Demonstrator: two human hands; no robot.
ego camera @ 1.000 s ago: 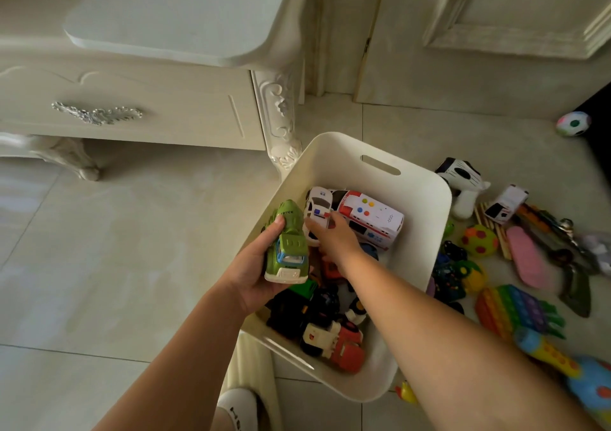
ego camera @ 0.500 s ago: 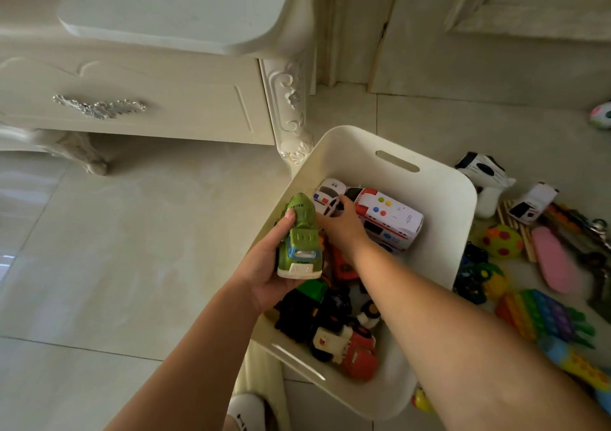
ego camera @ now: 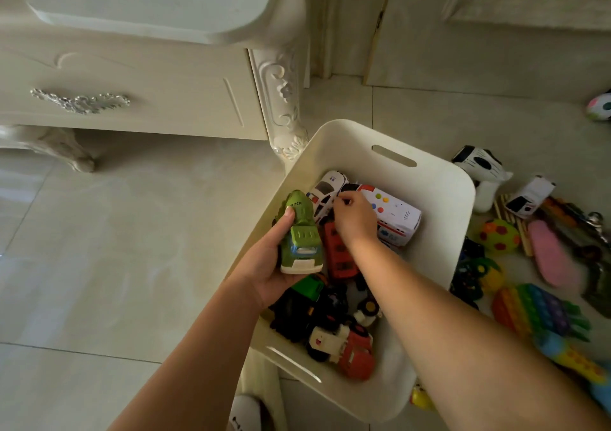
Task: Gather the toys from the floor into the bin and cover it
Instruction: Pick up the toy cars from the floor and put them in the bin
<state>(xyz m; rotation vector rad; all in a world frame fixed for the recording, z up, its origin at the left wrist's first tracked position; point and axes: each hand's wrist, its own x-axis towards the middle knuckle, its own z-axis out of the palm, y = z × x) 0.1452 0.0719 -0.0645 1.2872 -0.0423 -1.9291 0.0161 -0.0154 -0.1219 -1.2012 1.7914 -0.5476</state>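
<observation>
A white plastic bin (ego camera: 429, 172) stands on the tiled floor with several toy vehicles inside. My left hand (ego camera: 264, 265) holds a green toy truck (ego camera: 301, 235) upright over the bin's left rim. My right hand (ego camera: 355, 220) reaches into the bin, fingers curled at the front end of a white ambulance (ego camera: 398, 215), beside a white police car (ego camera: 327, 189). I cannot tell whether it grips the ambulance. A red truck (ego camera: 340, 255) lies under my right wrist, and a red-and-white vehicle (ego camera: 350, 351) lies at the near end.
More toys lie on the floor right of the bin: a rainbow pop toy (ego camera: 542, 308), a pink piece (ego camera: 552, 255), a green spotted ball (ego camera: 499, 235), a black-and-white plush (ego camera: 479, 166). A cream cabinet (ego camera: 132, 100) with a carved leg (ego camera: 284, 100) touches the bin's far left corner.
The view has drifted a little. My left hand has kept the green truck at the bin's left rim, and my right hand has stayed on the white vehicles.
</observation>
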